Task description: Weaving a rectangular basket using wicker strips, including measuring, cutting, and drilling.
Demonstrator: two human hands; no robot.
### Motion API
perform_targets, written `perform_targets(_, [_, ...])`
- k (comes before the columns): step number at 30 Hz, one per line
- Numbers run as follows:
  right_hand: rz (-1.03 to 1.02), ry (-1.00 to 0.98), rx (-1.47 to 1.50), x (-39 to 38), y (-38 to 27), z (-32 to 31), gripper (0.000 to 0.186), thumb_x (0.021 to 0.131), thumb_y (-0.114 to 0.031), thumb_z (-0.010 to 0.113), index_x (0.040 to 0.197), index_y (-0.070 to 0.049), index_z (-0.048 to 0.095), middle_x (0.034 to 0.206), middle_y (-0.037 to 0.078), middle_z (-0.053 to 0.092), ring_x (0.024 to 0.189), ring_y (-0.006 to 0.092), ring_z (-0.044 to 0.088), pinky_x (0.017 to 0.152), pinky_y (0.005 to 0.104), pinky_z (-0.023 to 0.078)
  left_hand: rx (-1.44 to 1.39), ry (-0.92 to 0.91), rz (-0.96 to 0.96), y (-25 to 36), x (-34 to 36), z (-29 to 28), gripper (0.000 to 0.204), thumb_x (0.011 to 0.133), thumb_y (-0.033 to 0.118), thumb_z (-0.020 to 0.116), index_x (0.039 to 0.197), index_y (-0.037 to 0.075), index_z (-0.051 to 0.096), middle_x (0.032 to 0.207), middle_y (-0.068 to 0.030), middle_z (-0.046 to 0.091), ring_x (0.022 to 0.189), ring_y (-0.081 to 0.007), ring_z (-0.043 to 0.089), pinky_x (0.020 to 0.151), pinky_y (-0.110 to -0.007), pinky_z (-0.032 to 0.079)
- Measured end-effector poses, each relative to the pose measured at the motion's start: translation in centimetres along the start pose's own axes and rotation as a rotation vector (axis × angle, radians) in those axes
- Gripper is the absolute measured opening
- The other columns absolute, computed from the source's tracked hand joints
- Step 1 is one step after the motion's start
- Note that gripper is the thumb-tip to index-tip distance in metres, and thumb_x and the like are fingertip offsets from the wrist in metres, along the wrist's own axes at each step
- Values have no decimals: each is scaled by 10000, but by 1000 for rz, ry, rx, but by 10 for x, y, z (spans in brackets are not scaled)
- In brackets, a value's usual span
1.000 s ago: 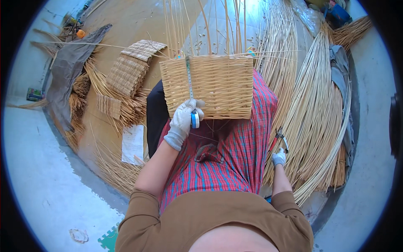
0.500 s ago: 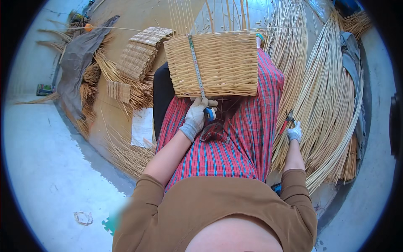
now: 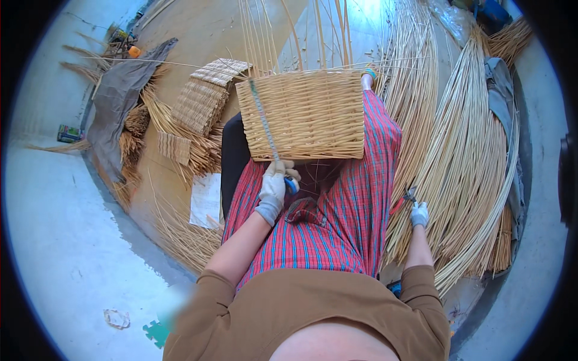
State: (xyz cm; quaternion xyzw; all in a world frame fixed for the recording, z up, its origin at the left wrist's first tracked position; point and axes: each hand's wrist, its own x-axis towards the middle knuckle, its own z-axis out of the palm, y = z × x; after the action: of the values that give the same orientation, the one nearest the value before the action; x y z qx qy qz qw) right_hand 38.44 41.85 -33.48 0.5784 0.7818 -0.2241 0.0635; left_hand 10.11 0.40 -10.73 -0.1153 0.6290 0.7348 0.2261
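A woven wicker panel (image 3: 307, 114) of a basket stands before my lap, with upright stakes (image 3: 322, 39) rising from its far edge. The pale blade of a tape measure (image 3: 291, 185) slants across its left part, from the top edge down to my gloved left hand (image 3: 274, 188). That hand is closed round the blue tape case just below the panel's near edge. Out to the right, my gloved right hand (image 3: 419, 213) grips the red-handled pruning shears (image 3: 407, 194) over the loose canes. One red handle sticks out to the left; the fingers are partly hidden.
Long pale canes (image 3: 463, 162) spread over the floor on the right. At left lie woven mats (image 3: 201, 102), bundled reeds (image 3: 205, 150), a grey cloth (image 3: 117, 102) and a white sheet (image 3: 205, 198). Red plaid fabric (image 3: 313, 240) covers my lap.
The view has tilted, so the panel and floor things sit lower. My right hand has drawn slightly nearer to me with the shears, which have turned. My left hand keeps the tape against the panel.
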Motion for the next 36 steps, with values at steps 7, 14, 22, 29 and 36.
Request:
perform_targets(7, [-55, 329, 342, -54, -10, -11, 122, 971, -147, 522, 953, -33, 562, 837, 191, 591, 786, 370, 567, 716, 449, 439, -95, 62, -111, 13, -6, -11, 310, 1049, 278, 416, 1047, 4, 562, 628, -75, 576, 467, -208, 544, 513, -395, 553])
perform_targets(14, [-75, -32, 1216, -69, -23, -55, 274, 1016, -380, 460, 1051, -125, 556, 785, 13, 574, 540, 95, 504, 440, 248, 392, -157, 62, -236, 19, 5, -2, 111, 1041, 190, 409, 1118, 117, 439, 733, -109, 602, 499, -228, 603, 395, -349, 495])
perform_targets(22, [-506, -442, 703, -194, -146, -126, 863, 912, -473, 647, 1518, -10, 244, 1476, 192, 415, 1380, 257, 389, 1135, 371, 298, -137, -40, -245, 19, 3, -13, 109, 1038, 182, 429, 1118, 109, 447, 746, -101, 597, 525, -236, 615, 400, -361, 506])
perform_targets(29, [-247, -391, 716, -208, -152, -154, 838, 876, -314, 656, 1535, -30, 224, 1535, 200, 326, 1407, 273, 342, 1132, 345, 299, -41, -151, -285, 22, -23, -19, 252, 1020, 243, 487, 1047, 12, 586, 665, -45, 551, 481, -161, 544, 441, -315, 478])
perform_targets(36, [-727, -66, 637, -235, -245, -213, 683, 836, 35, 612, 1469, -109, 399, 1096, 57, 608, 986, 164, 601, 869, 304, 506, 8, 136, 505, 60, 7, -38, 119, 992, 185, 597, 1040, 75, 590, 745, 60, 521, 522, -5, 393, 431, -175, 325])
